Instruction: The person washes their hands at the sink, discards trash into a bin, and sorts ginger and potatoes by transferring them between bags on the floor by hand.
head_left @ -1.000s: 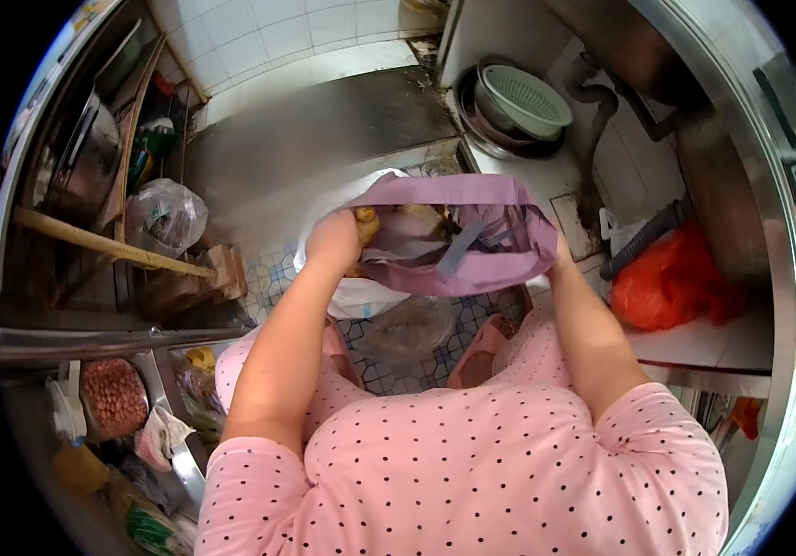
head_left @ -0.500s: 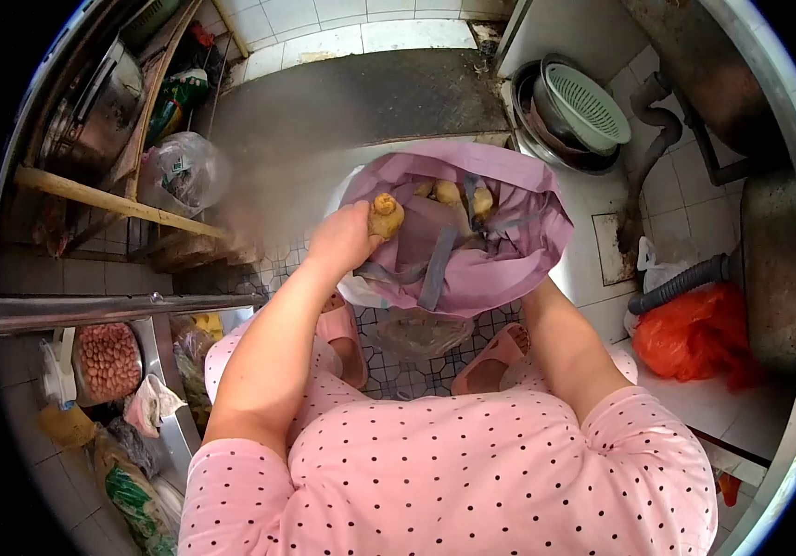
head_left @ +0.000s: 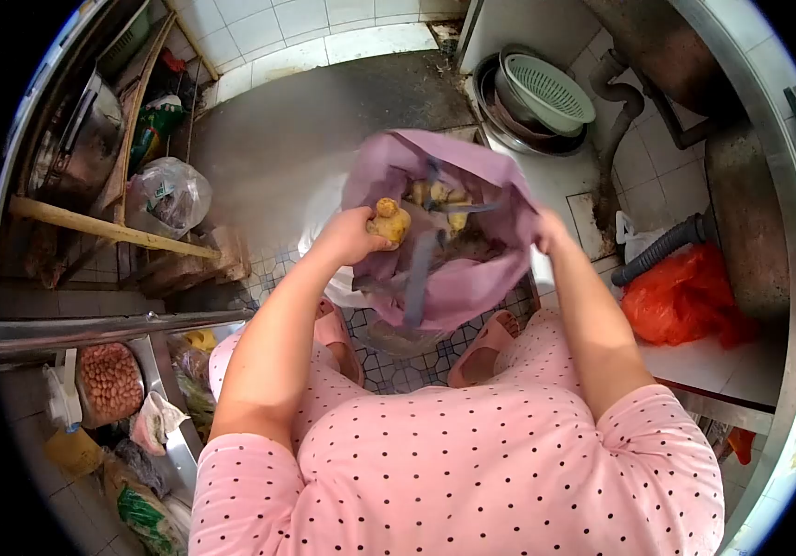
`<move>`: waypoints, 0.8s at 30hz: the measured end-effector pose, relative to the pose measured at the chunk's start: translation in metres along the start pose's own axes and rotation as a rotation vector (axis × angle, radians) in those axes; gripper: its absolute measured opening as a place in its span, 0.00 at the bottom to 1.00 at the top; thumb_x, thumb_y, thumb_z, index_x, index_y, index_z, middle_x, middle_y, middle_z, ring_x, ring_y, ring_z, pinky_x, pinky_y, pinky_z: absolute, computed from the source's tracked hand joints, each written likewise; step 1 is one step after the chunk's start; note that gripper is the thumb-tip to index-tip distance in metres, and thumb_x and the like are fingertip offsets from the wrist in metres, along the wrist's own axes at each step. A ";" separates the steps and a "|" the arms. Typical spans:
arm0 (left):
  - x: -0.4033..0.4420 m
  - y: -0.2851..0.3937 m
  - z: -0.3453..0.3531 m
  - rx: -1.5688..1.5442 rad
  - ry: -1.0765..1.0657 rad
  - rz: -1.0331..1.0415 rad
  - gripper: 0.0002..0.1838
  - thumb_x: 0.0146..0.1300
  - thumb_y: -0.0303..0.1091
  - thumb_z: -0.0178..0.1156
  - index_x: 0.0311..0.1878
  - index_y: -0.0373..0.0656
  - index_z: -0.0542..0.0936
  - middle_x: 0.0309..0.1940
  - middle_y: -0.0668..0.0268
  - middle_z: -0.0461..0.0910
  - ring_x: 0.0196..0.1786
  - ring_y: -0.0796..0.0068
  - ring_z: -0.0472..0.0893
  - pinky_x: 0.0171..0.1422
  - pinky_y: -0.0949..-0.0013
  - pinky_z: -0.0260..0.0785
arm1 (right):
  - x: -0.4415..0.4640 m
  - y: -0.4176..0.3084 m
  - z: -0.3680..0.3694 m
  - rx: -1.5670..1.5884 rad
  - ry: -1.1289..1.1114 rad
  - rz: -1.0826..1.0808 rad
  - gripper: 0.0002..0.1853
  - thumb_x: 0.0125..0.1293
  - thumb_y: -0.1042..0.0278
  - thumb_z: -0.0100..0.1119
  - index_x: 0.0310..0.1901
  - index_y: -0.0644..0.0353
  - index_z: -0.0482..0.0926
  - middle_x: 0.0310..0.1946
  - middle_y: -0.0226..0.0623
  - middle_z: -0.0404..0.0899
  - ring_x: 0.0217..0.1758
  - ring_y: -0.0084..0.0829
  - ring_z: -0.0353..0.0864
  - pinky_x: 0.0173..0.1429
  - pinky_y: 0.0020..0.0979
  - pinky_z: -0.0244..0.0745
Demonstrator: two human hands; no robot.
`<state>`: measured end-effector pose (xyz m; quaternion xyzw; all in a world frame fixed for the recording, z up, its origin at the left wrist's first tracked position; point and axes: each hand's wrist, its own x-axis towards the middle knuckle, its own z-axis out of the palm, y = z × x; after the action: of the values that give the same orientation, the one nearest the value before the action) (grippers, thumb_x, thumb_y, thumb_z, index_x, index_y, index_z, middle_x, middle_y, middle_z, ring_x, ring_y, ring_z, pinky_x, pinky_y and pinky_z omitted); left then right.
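Observation:
My left hand (head_left: 353, 237) is closed around a knobbly yellow-brown piece of ginger (head_left: 388, 224), at the left side of an open mauve cloth bag (head_left: 486, 292). More similar yellow-brown pieces (head_left: 453, 202) lie inside the bag, among its grey straps (head_left: 419, 278). At the bag's right rim, my right hand (head_left: 551, 232) grips the fabric; its fingertips are partly hidden by the cloth. White plastic (head_left: 324, 236) shows behind the bag on the left, and clear plastic (head_left: 407, 339) below it.
To the right are stacked metal bowls with a green colander (head_left: 551, 93), a ribbed drain hose (head_left: 662, 248) and a red plastic bag (head_left: 685, 296). On the left stand a shelf with a pot (head_left: 82, 144), a wooden bar (head_left: 110, 225) and a container of peanuts (head_left: 110, 382).
My right hand has come up from below the bag to its right rim. The bag has shifted left and tilted, and its folds have moved. The ginger stays in my left hand.

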<state>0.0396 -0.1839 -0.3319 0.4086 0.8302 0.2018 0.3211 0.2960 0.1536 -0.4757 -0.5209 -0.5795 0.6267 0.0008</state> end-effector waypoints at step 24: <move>0.020 -0.083 0.077 0.107 0.279 -0.321 0.33 0.56 0.41 0.62 0.61 0.31 0.65 0.46 0.42 0.78 0.51 0.45 0.77 0.56 0.54 0.70 | 0.004 -0.056 0.172 -0.815 0.093 -0.816 0.22 0.66 0.49 0.47 0.55 0.52 0.75 0.53 0.45 0.77 0.58 0.48 0.74 0.61 0.40 0.68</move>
<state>0.0385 -0.2104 -0.4441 0.2556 0.9305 0.1582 0.2092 0.1480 0.0498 -0.4748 -0.2407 -0.9274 0.2784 0.0673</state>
